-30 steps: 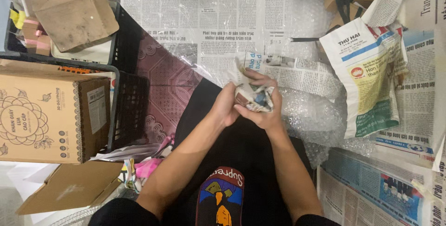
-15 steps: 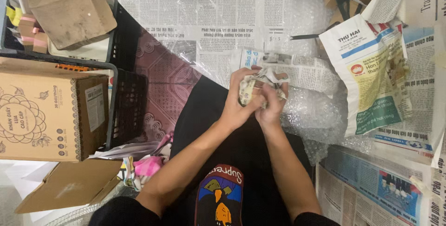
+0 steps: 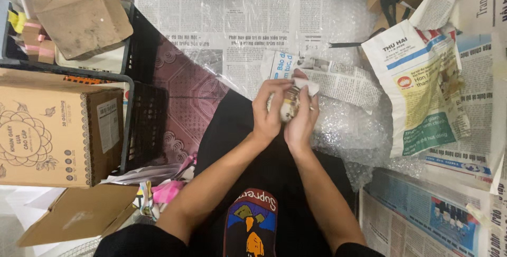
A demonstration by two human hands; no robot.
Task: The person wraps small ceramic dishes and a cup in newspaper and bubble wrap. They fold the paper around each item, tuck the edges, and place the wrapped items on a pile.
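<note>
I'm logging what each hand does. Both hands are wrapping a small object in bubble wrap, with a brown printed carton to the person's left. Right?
Not quite: the head view shows the left hand and right hand wrapping the small object in newspaper; the bubble wrap lies beside them. The brown carton is indeed left.

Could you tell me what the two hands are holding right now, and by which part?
Both the left hand and the right hand clasp a small newspaper-wrapped bundle between them, gripping its sides. What is inside the wrapping cannot be told.
</note>
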